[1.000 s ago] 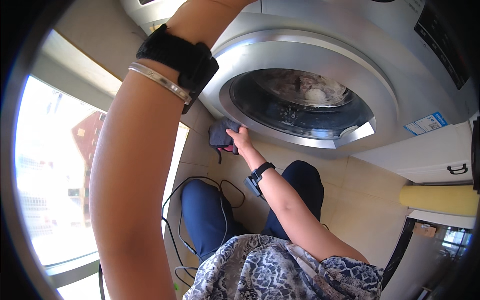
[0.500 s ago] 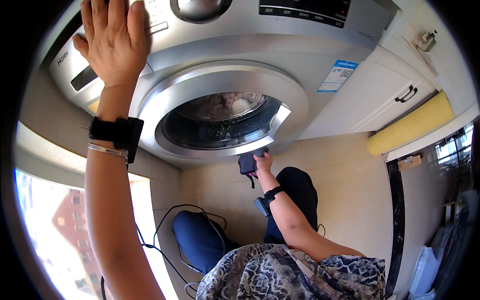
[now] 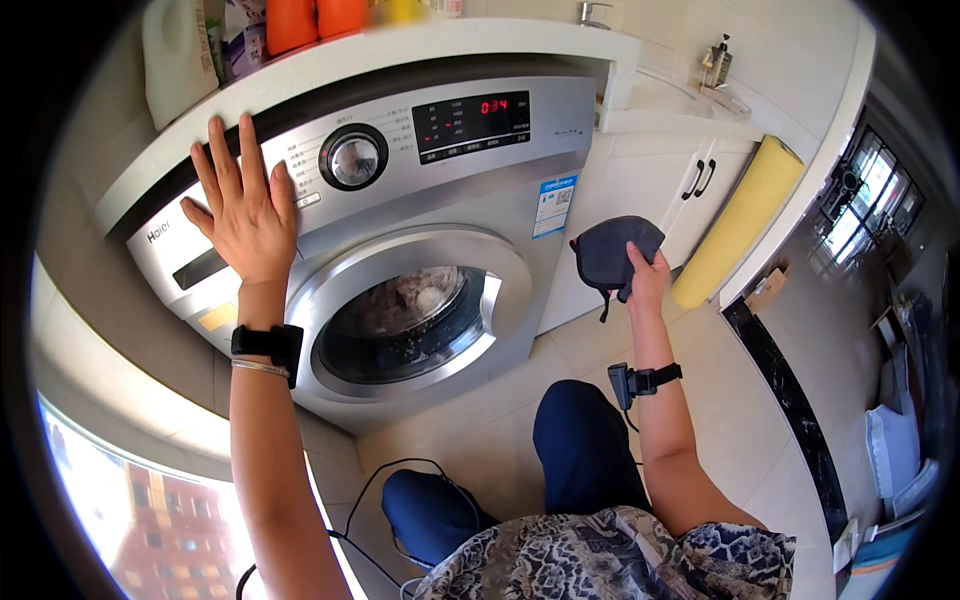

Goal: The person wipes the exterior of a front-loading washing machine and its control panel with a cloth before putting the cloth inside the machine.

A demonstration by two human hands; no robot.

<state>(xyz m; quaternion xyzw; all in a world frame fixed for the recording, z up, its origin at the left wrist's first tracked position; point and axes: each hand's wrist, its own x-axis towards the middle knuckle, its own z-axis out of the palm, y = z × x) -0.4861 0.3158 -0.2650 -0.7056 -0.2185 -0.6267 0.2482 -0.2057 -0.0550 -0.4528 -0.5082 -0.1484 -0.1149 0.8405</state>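
My left hand (image 3: 245,215) lies flat on the upper left of the washing machine's front panel (image 3: 300,215), fingers spread. Held up in my right hand (image 3: 648,275) is a dark grey rounded cloth (image 3: 612,250) with black edging and a dangling loop. My thumb presses on its face; the other fingers are mostly hidden behind it. The cloth is apart from the machine, to the right of the round door (image 3: 515,280). That door is closed, with laundry (image 3: 400,300) behind its glass. The dial (image 3: 355,160) and lit display (image 3: 472,125) sit to the right of my left hand.
Above the machine runs a white countertop (image 3: 400,52) with bottles (image 3: 290,22) on it. White cabinet doors (image 3: 655,190) and a yellow roll (image 3: 740,220) stand to the right. A black cable (image 3: 380,468) loops by my knees, and a window (image 3: 150,510) is at lower left.
My right hand has risen from below the washing machine door to its right, bringing the dark grey cloth along. The view has shifted upward and right; my left hand stays on the panel.
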